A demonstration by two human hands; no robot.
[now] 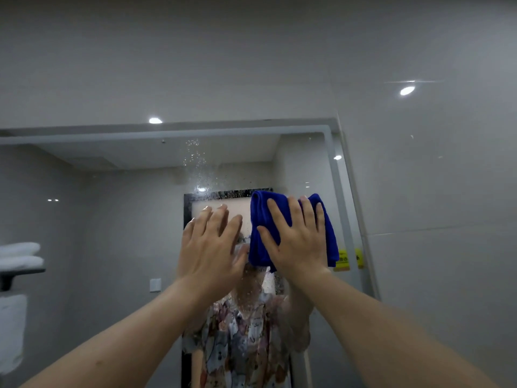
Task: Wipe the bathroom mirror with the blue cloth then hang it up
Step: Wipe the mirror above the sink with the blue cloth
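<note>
The bathroom mirror [117,219] fills the lower left and middle of the view, with water droplets on the glass near its top centre. My right hand [296,242] lies flat with spread fingers on the folded blue cloth [258,217], pressing it against the glass near the mirror's right side. My left hand [209,247] is raised just left of the cloth, fingers apart, palm toward the glass and holding nothing. The mirror reflects a person in a patterned shirt.
The mirror's pale frame [333,191] runs along its top and right edge, with grey tiled wall [433,191] beyond. A yellow sticker [347,259] sits at the right frame. White folded towels [19,256] on a shelf are reflected at the left.
</note>
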